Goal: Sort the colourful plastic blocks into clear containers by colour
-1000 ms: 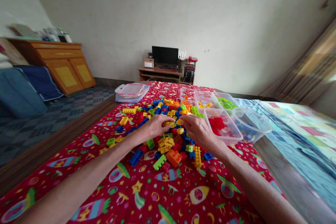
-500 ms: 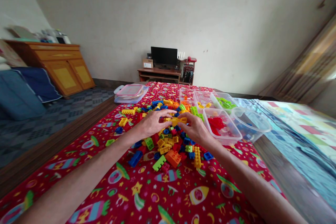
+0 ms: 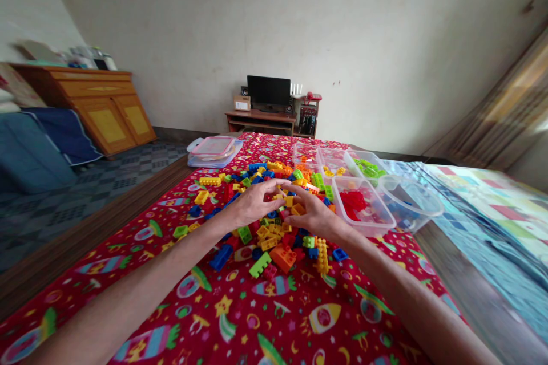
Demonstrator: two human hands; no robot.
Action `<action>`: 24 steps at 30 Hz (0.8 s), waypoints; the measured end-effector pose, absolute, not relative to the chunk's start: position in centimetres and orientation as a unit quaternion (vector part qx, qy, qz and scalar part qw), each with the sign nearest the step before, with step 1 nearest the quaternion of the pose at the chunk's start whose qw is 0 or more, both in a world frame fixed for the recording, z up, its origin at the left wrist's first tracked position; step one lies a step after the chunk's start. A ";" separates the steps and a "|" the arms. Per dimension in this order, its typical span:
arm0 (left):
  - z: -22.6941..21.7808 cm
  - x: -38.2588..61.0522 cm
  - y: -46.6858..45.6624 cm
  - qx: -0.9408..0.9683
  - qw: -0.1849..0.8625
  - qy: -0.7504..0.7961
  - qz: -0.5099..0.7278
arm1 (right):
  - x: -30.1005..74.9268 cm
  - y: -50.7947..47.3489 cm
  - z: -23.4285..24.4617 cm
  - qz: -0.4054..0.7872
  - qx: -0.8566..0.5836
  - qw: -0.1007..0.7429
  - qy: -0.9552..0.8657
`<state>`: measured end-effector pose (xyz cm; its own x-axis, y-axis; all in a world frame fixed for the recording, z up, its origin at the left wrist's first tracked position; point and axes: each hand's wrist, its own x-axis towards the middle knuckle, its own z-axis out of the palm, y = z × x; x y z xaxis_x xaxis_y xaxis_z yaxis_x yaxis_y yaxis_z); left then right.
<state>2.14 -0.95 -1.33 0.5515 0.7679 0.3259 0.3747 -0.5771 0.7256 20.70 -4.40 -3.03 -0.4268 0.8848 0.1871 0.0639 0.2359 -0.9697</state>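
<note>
A mixed pile of toy building bricks [image 3: 269, 235] in yellow, blue, red, green and orange covers the middle of the cloth. My left hand [image 3: 257, 202] hovers over its far part, fingers stretched out and thumb apart. Facing it, my right hand [image 3: 314, 214] is spread too, its fingertips close to those of the left. Between the two hands a yellow brick [image 3: 298, 209] shows among others; no firm grip on it is visible. Bricks directly under my palms are hidden.
To the right stand clear plastic boxes: one with red bricks [image 3: 354, 205], one with green bricks [image 3: 369, 168], and a rounded tub [image 3: 422, 199] with blue ones. Stacked lids [image 3: 212, 151] lie at the far left of the red patterned cloth [image 3: 222, 325].
Half a second ago both hands held a yellow brick piece between their fingertips. My fingers have since spread, and a yellow brick now sits lower between my hands.
</note>
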 end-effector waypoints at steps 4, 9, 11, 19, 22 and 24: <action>-1.4 1.7 -0.5 0.822 0.295 0.353 0.336 | 20.7 -5.1 -1.7 0.642 -0.305 0.421 -0.563; -0.9 1.6 -0.5 0.823 0.272 0.356 0.349 | 20.6 -5.2 -0.4 0.708 -0.304 0.451 -0.450; -0.5 1.8 -1.0 0.828 0.261 0.360 0.343 | 20.4 -5.1 -0.4 0.717 -0.316 0.444 -0.435; -1.0 2.7 -1.7 0.822 0.294 0.320 0.369 | 20.1 -5.2 -1.8 0.669 -0.357 0.456 -0.466; -1.4 2.5 -1.0 0.799 0.303 0.334 0.398 | 20.1 -5.0 -2.2 0.637 -0.402 0.473 -0.458; -1.7 2.3 -0.6 0.801 0.274 0.346 0.405 | 20.1 -4.8 -2.4 0.620 -0.413 0.483 -0.459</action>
